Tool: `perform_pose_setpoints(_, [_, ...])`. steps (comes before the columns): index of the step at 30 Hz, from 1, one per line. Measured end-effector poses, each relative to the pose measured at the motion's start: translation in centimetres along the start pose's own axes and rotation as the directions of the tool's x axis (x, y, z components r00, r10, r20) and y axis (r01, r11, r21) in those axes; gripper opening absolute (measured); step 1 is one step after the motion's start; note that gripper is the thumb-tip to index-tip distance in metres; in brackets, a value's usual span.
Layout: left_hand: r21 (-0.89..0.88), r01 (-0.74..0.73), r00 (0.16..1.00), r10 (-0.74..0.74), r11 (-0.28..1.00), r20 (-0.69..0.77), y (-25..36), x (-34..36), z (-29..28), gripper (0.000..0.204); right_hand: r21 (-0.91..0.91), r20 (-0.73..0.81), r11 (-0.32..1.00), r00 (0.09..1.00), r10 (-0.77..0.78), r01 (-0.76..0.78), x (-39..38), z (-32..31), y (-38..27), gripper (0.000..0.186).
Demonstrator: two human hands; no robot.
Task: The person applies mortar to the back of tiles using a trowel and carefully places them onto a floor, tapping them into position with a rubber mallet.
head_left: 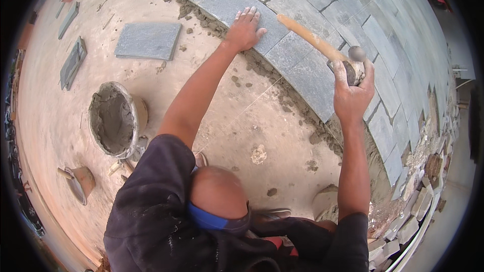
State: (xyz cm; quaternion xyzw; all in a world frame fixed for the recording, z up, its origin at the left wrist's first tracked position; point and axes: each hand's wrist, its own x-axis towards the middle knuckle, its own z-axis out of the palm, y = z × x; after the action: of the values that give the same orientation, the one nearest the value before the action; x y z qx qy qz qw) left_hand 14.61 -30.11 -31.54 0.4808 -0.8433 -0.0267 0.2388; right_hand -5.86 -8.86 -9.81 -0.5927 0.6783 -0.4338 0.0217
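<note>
My left hand (245, 31) lies with fingers spread on a grey stone slab (223, 9) at the mortar-edged border of the paving. My right hand (353, 85) grips the head end of a mallet (310, 37); its pale wooden handle points up and left over the slabs, and a round grey knob sits by my fingers. The slab below my right hand (310, 88) borders a rough strip of mortar (287, 98). A thin pale line crosses the ground between my arms.
Loose slabs (146, 40) lie at the upper left, with more stacked (73, 63) farther left. A bucket of mortar (113, 118) stands left of me, near a smaller container (80, 184). Paving (383, 45) covers the upper right; broken pieces (418, 204) pile at the lower right.
</note>
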Motion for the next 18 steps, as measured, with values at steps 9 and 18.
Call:
perform_pose_setpoints(9, [-0.011,0.01,1.0,-0.01,1.0,0.017,0.2,0.1,-0.2,0.068,-0.107,-0.019,0.993,0.999,-0.043,0.041,-1.4,-2.5,0.0,0.044])
perform_pose_setpoints(18, [-0.171,-0.075,0.997,0.078,0.982,0.013,2.7,-1.6,-2.2,0.05,-0.177,0.072,0.982,0.994,0.087,-0.073,-5.3,-8.4,0.7,0.044])
